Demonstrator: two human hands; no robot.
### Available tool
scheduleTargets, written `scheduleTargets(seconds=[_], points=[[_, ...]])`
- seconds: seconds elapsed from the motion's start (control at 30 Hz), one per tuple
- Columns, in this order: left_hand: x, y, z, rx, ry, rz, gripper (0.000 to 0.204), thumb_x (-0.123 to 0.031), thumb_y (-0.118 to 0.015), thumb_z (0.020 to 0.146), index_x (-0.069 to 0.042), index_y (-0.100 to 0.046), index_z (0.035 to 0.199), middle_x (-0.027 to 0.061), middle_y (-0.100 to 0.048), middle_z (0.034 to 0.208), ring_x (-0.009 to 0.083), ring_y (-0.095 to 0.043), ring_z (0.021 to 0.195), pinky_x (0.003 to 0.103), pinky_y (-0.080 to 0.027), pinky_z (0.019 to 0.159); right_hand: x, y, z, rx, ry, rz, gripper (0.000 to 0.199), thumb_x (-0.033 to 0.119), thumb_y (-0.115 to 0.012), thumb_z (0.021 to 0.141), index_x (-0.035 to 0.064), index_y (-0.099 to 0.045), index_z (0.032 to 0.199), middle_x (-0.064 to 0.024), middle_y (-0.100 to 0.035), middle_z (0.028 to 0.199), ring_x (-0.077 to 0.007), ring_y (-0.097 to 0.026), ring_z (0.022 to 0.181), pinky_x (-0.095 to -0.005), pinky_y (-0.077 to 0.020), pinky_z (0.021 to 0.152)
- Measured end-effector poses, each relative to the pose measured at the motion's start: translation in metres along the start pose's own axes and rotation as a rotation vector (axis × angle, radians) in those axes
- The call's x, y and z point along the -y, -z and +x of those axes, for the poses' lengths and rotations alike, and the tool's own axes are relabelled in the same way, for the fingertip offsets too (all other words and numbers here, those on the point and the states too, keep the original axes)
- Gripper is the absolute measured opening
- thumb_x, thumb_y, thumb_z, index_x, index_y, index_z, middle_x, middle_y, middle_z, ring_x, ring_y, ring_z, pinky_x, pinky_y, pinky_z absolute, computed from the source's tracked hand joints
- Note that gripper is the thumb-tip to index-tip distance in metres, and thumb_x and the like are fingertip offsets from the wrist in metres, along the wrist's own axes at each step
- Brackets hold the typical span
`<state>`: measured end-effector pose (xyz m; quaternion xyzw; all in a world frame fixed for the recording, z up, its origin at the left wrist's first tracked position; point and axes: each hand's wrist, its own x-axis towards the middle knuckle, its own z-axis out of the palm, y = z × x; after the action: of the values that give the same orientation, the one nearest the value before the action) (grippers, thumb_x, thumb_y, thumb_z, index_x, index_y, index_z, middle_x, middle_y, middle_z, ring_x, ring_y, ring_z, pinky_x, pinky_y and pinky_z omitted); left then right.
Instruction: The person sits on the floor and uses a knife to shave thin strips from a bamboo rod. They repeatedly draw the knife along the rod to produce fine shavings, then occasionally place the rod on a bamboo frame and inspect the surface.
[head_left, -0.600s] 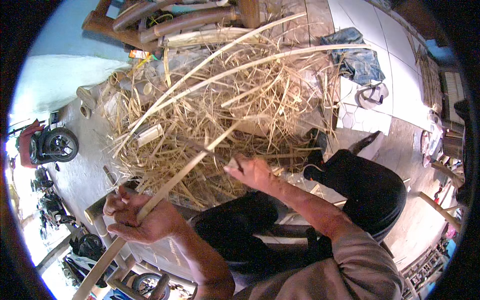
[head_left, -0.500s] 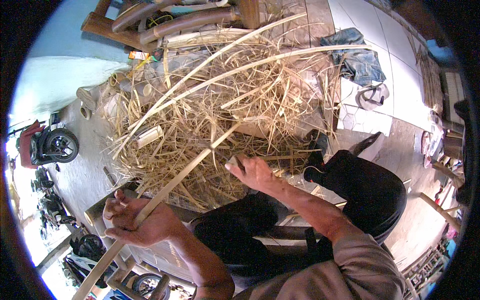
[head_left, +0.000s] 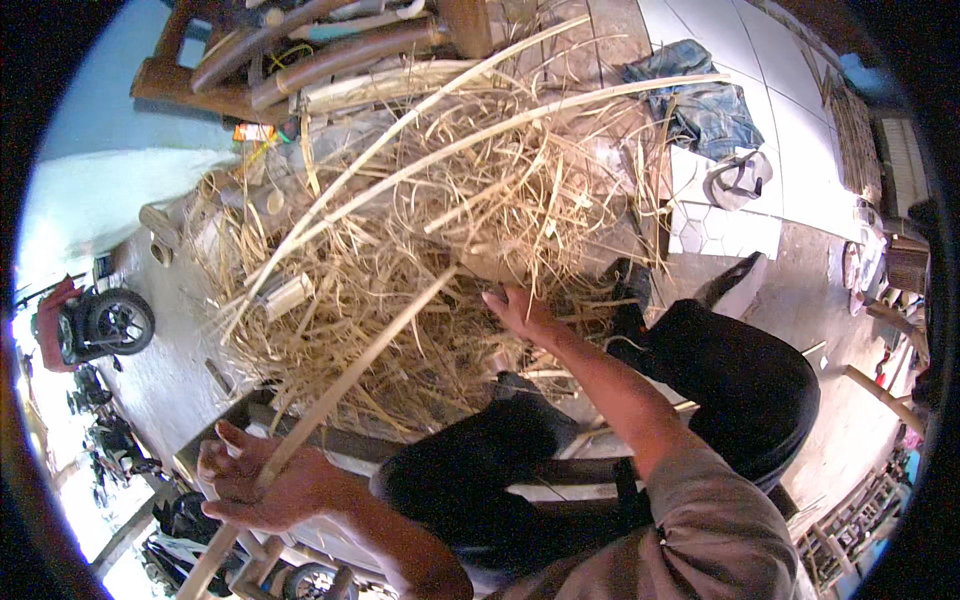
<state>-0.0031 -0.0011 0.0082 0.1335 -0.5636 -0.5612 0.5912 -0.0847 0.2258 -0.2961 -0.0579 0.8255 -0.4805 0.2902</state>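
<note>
A long pale bamboo strip point(head_left: 363, 368) runs slantwise from the lower left up to the shavings pile. My left hand point(head_left: 268, 482), palm upward and fingers loosely curled, holds it lower down. Past the strip's upper end, on its right side, is my right hand point(head_left: 522, 314). Its fingers are closed around something that the hand itself mostly hides; I cannot make out what. Beneath the strip spreads a big heap of thin bamboo shavings point(head_left: 400, 240). Two long curved strips point(head_left: 430, 165) lie across the top of that heap.
A wooden frame point(head_left: 350, 62) stands at the far side by the blue wall. Blue denim cloth point(head_left: 700, 105) lies on white tiles at the far right. Cut bamboo tubes point(head_left: 165, 225) sit left of the heap. Motorbikes point(head_left: 112, 320) are parked at left. My dark-trousered legs point(head_left: 745, 385) flank the work.
My right hand has moved forward and a little right, up to the strip's far end. My left hand has dropped slightly, still holding the strip. The whole view has shifted a little.
</note>
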Motion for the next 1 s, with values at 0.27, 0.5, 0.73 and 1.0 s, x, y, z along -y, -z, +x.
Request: scheduleTargets(seconds=[0.27, 0.5, 0.73, 1.0], points=[[0.006, 0.000, 0.011, -0.124, 0.022, -0.016, 0.038, -0.037, -0.040, 0.101, -0.005, -0.057, 0.089, 0.0111, -0.059, 0.089, 0.0257, -0.058, 0.096, 0.058, -0.027, 0.115, -0.037, 0.005, -0.005, 0.143, -0.188, -0.209, 0.061, 0.057, -0.054, 0.093, -0.0031, -0.059, 0.100, -0.0272, -0.062, 0.075, -0.0411, -0.066, 0.073, -0.0501, -0.0521, 0.068], [0.004, -0.016, 0.006, -0.079, 0.131, 0.132, 0.056, -0.052, -0.040, 0.101, -0.017, -0.029, 0.059, -0.0015, -0.027, 0.058, 0.0109, -0.026, 0.046, 0.025, -0.022, 0.039, -0.055, 0.003, -0.023, 0.129, -0.079, -0.241, 0.062, 0.058, -0.054, 0.091, -0.0020, -0.060, 0.107, -0.0285, -0.064, 0.086, -0.0427, -0.066, 0.081, -0.0499, -0.0509, 0.070], [0.020, -0.009, -0.003, -0.471, 0.056, 0.095, 0.044, -0.044, -0.050, 0.100, -0.021, -0.036, 0.065, -0.0076, -0.033, 0.060, 0.0074, -0.036, 0.055, 0.025, -0.030, 0.052, -0.042, 0.025, -0.035, 0.119, -0.050, -0.093, 0.068, 0.043, -0.064, 0.089, -0.0002, -0.040, 0.136, -0.0302, -0.063, 0.107, -0.0486, -0.061, 0.102, -0.0501, -0.0501, 0.089], [0.018, -0.016, -0.024, -0.214, 0.224, -0.175, 0.060, -0.066, -0.042, 0.093, -0.015, -0.032, 0.064, -0.0002, -0.034, 0.060, 0.0106, -0.031, 0.048, 0.025, -0.025, 0.040, -0.047, 0.035, -0.036, 0.196, 0.006, -0.445, 0.059, 0.047, -0.057, 0.093, -0.0075, -0.063, 0.114, -0.0333, -0.062, 0.111, -0.0474, -0.060, 0.104, -0.0509, -0.0488, 0.088]])
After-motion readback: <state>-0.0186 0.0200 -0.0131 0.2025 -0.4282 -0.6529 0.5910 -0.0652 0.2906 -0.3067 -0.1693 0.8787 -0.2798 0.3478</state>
